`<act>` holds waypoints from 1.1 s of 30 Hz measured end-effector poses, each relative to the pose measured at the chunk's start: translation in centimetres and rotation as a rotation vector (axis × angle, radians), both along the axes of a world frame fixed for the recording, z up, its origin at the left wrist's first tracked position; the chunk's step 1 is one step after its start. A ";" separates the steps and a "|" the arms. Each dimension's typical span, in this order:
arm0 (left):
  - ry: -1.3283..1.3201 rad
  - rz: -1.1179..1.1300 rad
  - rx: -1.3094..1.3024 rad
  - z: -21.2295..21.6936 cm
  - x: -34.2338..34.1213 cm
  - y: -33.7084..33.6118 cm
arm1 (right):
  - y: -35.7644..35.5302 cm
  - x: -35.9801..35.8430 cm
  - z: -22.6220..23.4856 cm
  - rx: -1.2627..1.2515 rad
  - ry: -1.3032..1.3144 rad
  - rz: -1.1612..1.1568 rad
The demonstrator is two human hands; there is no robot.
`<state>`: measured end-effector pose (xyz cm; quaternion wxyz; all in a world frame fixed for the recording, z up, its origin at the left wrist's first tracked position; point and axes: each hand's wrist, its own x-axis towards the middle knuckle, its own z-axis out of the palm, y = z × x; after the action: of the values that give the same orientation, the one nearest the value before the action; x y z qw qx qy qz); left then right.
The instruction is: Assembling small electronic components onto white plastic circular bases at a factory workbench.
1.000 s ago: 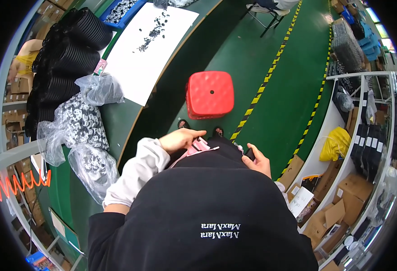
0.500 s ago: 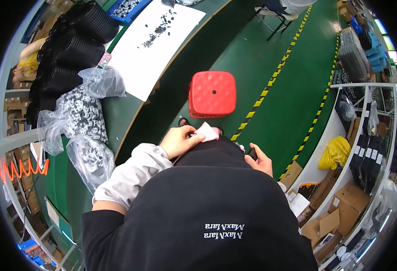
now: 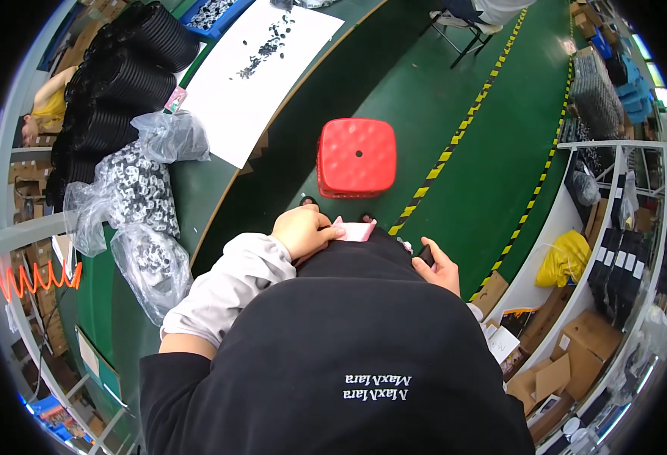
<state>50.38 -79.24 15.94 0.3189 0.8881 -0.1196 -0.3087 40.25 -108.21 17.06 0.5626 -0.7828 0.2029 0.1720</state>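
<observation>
My left hand (image 3: 303, 232) is closed at the front of my black top (image 3: 348, 318), its fingers pinching a small pale pink piece (image 3: 357, 230) that looks soft, like cloth or a packet. On the other side, my right hand (image 3: 442, 271) is curled round a small black object (image 3: 426, 255) whose kind I cannot make out. Between the hands, a little pinkish-white thing (image 3: 404, 244) shows at the edge of my top. Beyond them, a red plastic stool (image 3: 357, 159) stands on the green floor.
Along the left runs a curved workbench (image 3: 219, 199) with clear bags of black-and-white parts (image 3: 136, 186), stacked black trays (image 3: 121, 91) and a white sheet (image 3: 235, 121) bearing small dark pieces. Shelves with cartons (image 3: 587, 337) and a yellow bag (image 3: 564, 258) line the right. A person sits far off.
The pink piece has turned and flattened in my left hand, which has tipped slightly to the right. My right hand stays almost where it was.
</observation>
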 end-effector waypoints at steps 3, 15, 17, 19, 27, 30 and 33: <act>-0.091 -0.115 -0.019 0.2 0.2 -0.7 | -0.1 0.2 0.1 -0.018 0.015 0.014; 0.645 0.470 -0.656 -1.9 -3.1 -0.5 | -0.2 -0.3 0.2 0.014 -0.018 0.012; 0.216 0.159 -0.428 -1.2 -3.4 -0.9 | -0.2 -0.4 0.0 -0.022 -0.020 0.037; -0.078 -0.048 -0.006 2.3 -2.9 -1.4 | -0.3 -0.7 -0.7 0.006 -0.046 0.028; 0.160 -0.238 0.233 4.4 -1.4 -1.8 | -0.4 -1.3 -2.5 0.065 -0.075 0.010; 0.264 -0.042 -0.029 3.1 -1.5 -1.3 | -0.4 -1.1 -2.2 0.040 -0.083 0.044; 0.643 0.297 -0.440 3.2 -1.2 -1.5 | -0.3 -1.0 -2.0 0.029 -0.074 0.046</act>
<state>49.21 -80.77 19.16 0.5632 0.6648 0.0521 -0.4880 39.27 -108.51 15.04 0.5769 -0.7848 0.1613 0.1589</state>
